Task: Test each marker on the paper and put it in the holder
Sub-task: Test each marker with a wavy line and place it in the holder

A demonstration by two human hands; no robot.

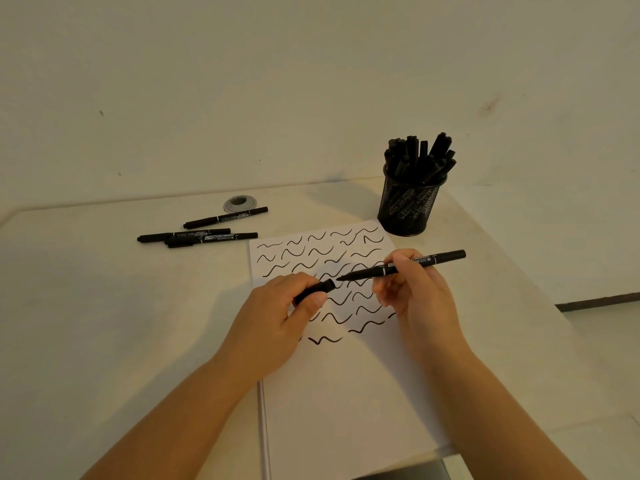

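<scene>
Marker (401,266), black and uncapped, lies slanted across the middle of the frame, pinched in the curled fingers of the right hand (414,289), its tip pointing left over the paper (346,393). Just left of the tip, the left hand (273,317) grips the black cap (315,292) between thumb and bent fingers, the cap's mouth facing the tip but apart from it. Wavy black strokes (318,252) cover the paper's upper part. Right of centre, at the paper's far corner, a black mesh holder (407,209) stands packed with markers. In the left middle, four loose markers (197,233) lie on the table (104,306), beside a round grommet (239,203).
</scene>
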